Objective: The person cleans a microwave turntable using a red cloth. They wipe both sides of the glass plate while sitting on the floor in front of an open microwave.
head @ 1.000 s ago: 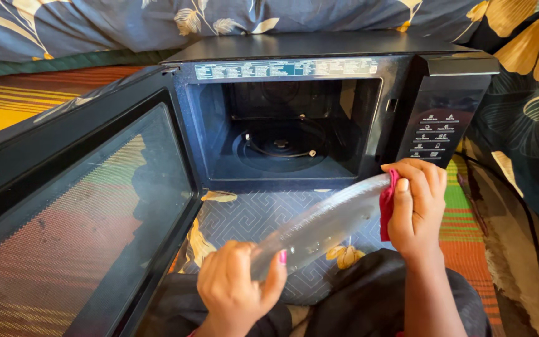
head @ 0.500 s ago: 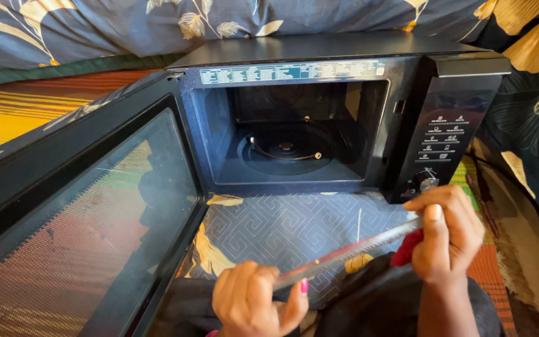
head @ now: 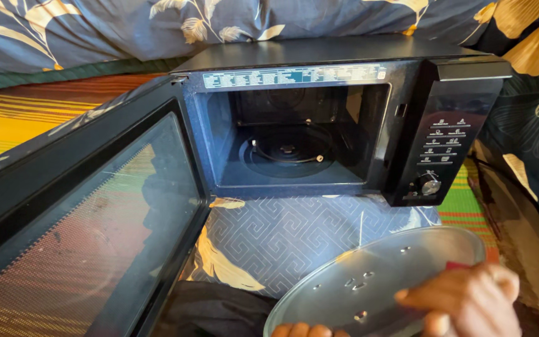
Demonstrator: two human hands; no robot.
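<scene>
A home: microwave [head: 338, 118] on patterned bedding [head: 282, 237] (striped mat [head: 26, 118] beside)

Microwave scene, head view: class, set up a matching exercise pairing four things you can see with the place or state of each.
Things:
1. microwave door
2. glass turntable plate
3. roller ring
4. control knob

Places or states:
A. on the floor of the oven cavity
B. swung wide open to the left
C. low on the button panel, right of the cavity
D. held outside the oven by the left hand and right hand

Pairs: 1-B, 2-D, 3-A, 4-C
</scene>
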